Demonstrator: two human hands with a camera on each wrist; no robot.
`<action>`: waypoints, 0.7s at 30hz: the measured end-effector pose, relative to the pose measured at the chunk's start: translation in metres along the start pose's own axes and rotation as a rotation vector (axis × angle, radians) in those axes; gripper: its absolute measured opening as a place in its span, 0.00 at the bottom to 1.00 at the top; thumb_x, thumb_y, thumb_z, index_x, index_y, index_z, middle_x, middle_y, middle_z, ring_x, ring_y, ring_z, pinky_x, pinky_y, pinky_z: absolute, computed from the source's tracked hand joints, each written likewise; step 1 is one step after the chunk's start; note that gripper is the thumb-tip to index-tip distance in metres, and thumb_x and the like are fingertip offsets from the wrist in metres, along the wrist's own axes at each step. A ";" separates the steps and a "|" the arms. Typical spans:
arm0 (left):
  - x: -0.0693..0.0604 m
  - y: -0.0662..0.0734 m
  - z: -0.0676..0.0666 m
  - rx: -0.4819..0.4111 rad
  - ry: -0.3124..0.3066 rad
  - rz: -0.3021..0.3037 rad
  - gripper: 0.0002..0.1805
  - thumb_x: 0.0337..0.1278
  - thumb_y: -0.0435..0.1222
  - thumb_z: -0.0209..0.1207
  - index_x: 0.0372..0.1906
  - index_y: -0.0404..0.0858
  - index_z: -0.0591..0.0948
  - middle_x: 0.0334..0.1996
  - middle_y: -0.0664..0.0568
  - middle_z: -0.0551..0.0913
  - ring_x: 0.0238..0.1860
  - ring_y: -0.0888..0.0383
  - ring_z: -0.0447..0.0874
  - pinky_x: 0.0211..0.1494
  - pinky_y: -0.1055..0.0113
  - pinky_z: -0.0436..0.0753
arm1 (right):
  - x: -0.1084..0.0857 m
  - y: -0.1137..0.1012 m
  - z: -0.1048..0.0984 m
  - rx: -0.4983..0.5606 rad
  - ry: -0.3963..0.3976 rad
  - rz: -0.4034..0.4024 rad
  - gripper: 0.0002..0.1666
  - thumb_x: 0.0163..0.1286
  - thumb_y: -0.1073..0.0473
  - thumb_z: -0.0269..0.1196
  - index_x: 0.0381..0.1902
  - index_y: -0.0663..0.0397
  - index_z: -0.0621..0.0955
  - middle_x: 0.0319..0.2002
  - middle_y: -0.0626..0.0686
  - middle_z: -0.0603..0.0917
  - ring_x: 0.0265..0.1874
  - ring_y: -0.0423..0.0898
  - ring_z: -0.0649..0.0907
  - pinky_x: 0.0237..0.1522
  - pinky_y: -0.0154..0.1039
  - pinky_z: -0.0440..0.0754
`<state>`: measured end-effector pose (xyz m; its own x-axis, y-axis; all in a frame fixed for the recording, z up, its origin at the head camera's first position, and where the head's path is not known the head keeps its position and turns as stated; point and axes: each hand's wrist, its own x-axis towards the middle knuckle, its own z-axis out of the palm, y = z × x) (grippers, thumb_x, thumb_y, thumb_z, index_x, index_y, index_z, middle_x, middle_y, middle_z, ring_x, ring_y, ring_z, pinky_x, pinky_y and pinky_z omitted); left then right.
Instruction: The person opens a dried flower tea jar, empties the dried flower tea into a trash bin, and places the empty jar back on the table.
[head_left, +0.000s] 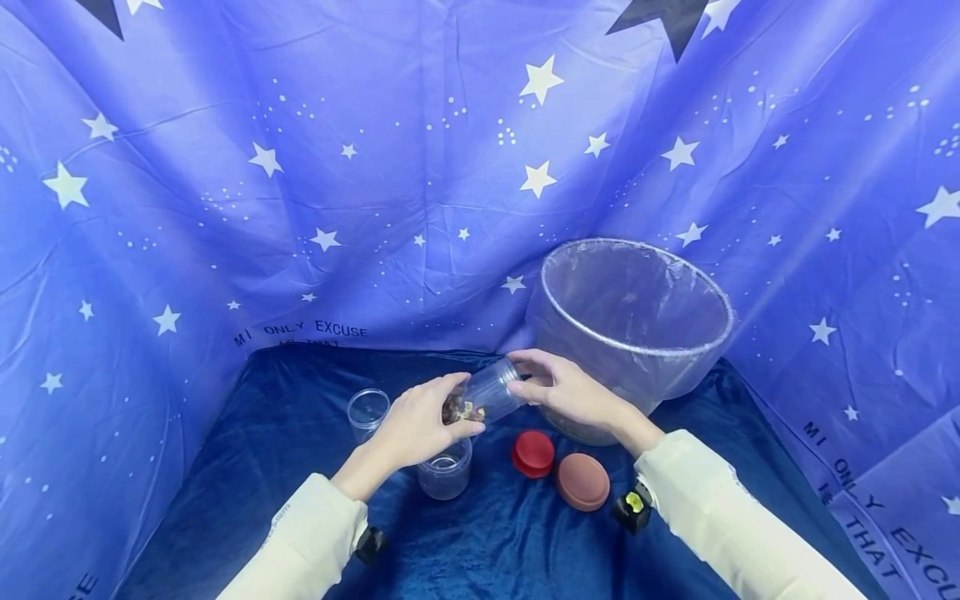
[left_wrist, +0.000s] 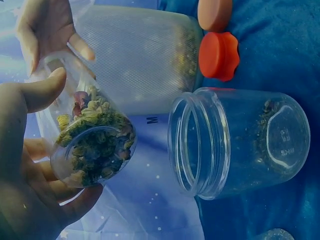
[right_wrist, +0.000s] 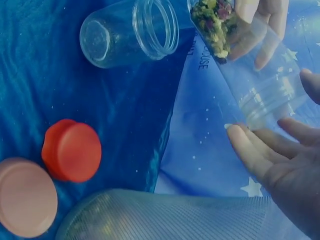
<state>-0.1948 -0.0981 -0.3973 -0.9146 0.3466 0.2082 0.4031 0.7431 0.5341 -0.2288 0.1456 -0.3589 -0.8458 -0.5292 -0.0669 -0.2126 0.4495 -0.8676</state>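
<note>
A clear jar (head_left: 491,392) is held tilted above the cloth, its mouth up and to the right. Dried flowers, yellowish with some dark red, lie at its bottom end, plainest in the left wrist view (left_wrist: 97,135). My left hand (head_left: 420,421) grips the jar near the bottom, thumb and fingers on either side. At the mouth end, my right hand (head_left: 573,392) holds the rim between thumb and fingers. Below the left hand a second clear jar (left_wrist: 250,145) stands uncapped, with a few dark crumbs at its bottom.
Another clear container (head_left: 367,410) stands left, partly behind the left hand. A red lid (head_left: 533,454) and an orange-pink lid (head_left: 583,482) lie on the dark blue cloth (head_left: 495,550). Behind the right hand stands a large mesh bin (head_left: 637,346) with a clear liner. Starry blue curtains (head_left: 420,167) surround the table.
</note>
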 end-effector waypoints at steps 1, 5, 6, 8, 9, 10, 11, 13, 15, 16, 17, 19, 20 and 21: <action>0.000 0.000 0.000 0.007 -0.003 0.007 0.38 0.51 0.55 0.68 0.66 0.44 0.74 0.55 0.49 0.84 0.49 0.51 0.84 0.49 0.54 0.81 | 0.000 0.000 -0.001 -0.003 -0.016 -0.005 0.38 0.71 0.52 0.62 0.73 0.58 0.63 0.65 0.66 0.74 0.58 0.56 0.81 0.50 0.44 0.84; 0.000 -0.002 -0.002 0.015 -0.017 0.025 0.38 0.51 0.54 0.69 0.66 0.44 0.74 0.53 0.50 0.85 0.47 0.52 0.84 0.48 0.54 0.80 | -0.001 0.000 -0.005 -0.032 -0.069 -0.059 0.38 0.69 0.54 0.64 0.73 0.53 0.64 0.66 0.66 0.73 0.57 0.58 0.81 0.49 0.46 0.84; 0.000 -0.002 -0.002 0.015 -0.020 0.025 0.38 0.51 0.54 0.69 0.66 0.44 0.74 0.53 0.50 0.84 0.47 0.53 0.84 0.47 0.55 0.80 | -0.002 0.000 -0.006 -0.041 -0.078 -0.080 0.38 0.69 0.55 0.64 0.73 0.53 0.64 0.66 0.65 0.73 0.59 0.59 0.80 0.51 0.48 0.83; -0.001 -0.002 -0.001 0.009 -0.026 0.016 0.38 0.51 0.54 0.69 0.66 0.44 0.74 0.54 0.50 0.84 0.48 0.52 0.84 0.48 0.54 0.80 | -0.002 0.001 -0.007 -0.038 -0.090 -0.117 0.38 0.68 0.58 0.64 0.73 0.53 0.65 0.67 0.64 0.72 0.62 0.61 0.78 0.56 0.52 0.81; -0.001 -0.002 -0.001 0.007 -0.027 0.010 0.38 0.51 0.53 0.69 0.67 0.45 0.73 0.55 0.50 0.84 0.48 0.52 0.84 0.49 0.54 0.80 | -0.002 0.002 -0.007 -0.038 -0.092 -0.133 0.38 0.68 0.59 0.65 0.73 0.54 0.65 0.68 0.63 0.71 0.63 0.62 0.77 0.58 0.53 0.80; -0.001 -0.002 -0.001 0.007 -0.029 0.003 0.38 0.51 0.54 0.69 0.67 0.45 0.73 0.55 0.50 0.84 0.49 0.52 0.83 0.49 0.54 0.80 | -0.002 0.002 -0.007 -0.035 -0.094 -0.146 0.38 0.67 0.60 0.65 0.72 0.55 0.65 0.69 0.63 0.71 0.64 0.63 0.76 0.60 0.55 0.78; -0.001 -0.002 -0.002 0.004 -0.028 -0.003 0.38 0.51 0.54 0.68 0.67 0.46 0.73 0.56 0.50 0.83 0.49 0.52 0.83 0.49 0.54 0.80 | -0.002 0.002 -0.007 -0.025 -0.099 -0.155 0.38 0.67 0.61 0.65 0.72 0.56 0.64 0.69 0.62 0.70 0.65 0.63 0.75 0.61 0.57 0.76; -0.001 -0.002 -0.002 0.004 -0.028 -0.016 0.38 0.51 0.55 0.68 0.67 0.47 0.73 0.56 0.50 0.83 0.50 0.52 0.83 0.50 0.53 0.80 | -0.001 0.003 -0.007 -0.008 -0.106 -0.163 0.39 0.67 0.62 0.65 0.73 0.58 0.64 0.70 0.62 0.69 0.65 0.64 0.74 0.62 0.59 0.75; -0.002 -0.002 -0.003 -0.001 -0.031 -0.023 0.38 0.51 0.55 0.68 0.67 0.47 0.73 0.57 0.50 0.83 0.50 0.52 0.83 0.50 0.53 0.80 | -0.001 0.003 -0.007 -0.001 -0.108 -0.169 0.39 0.67 0.63 0.64 0.73 0.59 0.63 0.70 0.62 0.68 0.65 0.64 0.74 0.62 0.58 0.75; -0.002 -0.001 -0.004 -0.004 -0.032 -0.024 0.38 0.51 0.55 0.68 0.67 0.47 0.73 0.57 0.50 0.83 0.50 0.52 0.83 0.50 0.53 0.80 | -0.001 0.003 -0.007 0.004 -0.110 -0.172 0.39 0.67 0.63 0.64 0.73 0.59 0.63 0.70 0.63 0.68 0.65 0.63 0.74 0.62 0.57 0.75; -0.002 -0.001 -0.004 -0.008 -0.033 -0.024 0.38 0.51 0.55 0.68 0.67 0.47 0.73 0.57 0.50 0.83 0.50 0.52 0.83 0.50 0.53 0.80 | 0.000 0.003 -0.007 0.006 -0.113 -0.174 0.39 0.67 0.64 0.64 0.73 0.59 0.63 0.70 0.63 0.68 0.65 0.63 0.74 0.62 0.55 0.76; -0.002 -0.002 -0.005 -0.015 -0.041 -0.024 0.38 0.52 0.55 0.67 0.67 0.47 0.73 0.57 0.51 0.83 0.50 0.53 0.83 0.50 0.54 0.80 | 0.000 0.004 -0.007 0.013 -0.116 -0.180 0.39 0.66 0.65 0.64 0.72 0.59 0.63 0.69 0.63 0.69 0.65 0.63 0.74 0.61 0.52 0.76; -0.002 -0.002 -0.005 -0.018 -0.046 -0.023 0.38 0.52 0.55 0.67 0.68 0.47 0.72 0.57 0.51 0.83 0.50 0.53 0.83 0.50 0.54 0.80 | 0.000 0.004 -0.007 0.019 -0.117 -0.182 0.38 0.66 0.65 0.64 0.72 0.59 0.64 0.69 0.63 0.69 0.65 0.63 0.74 0.61 0.51 0.77; -0.002 -0.003 -0.006 -0.023 -0.048 -0.022 0.38 0.52 0.55 0.67 0.67 0.47 0.73 0.56 0.51 0.83 0.50 0.54 0.83 0.49 0.55 0.80 | 0.000 0.004 -0.006 0.024 -0.118 -0.184 0.38 0.66 0.66 0.64 0.72 0.59 0.64 0.69 0.63 0.69 0.65 0.63 0.74 0.60 0.50 0.77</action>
<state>-0.1944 -0.1042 -0.3945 -0.9204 0.3580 0.1570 0.3819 0.7375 0.5569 -0.2331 0.1518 -0.3592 -0.7304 -0.6820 0.0377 -0.3450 0.3206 -0.8821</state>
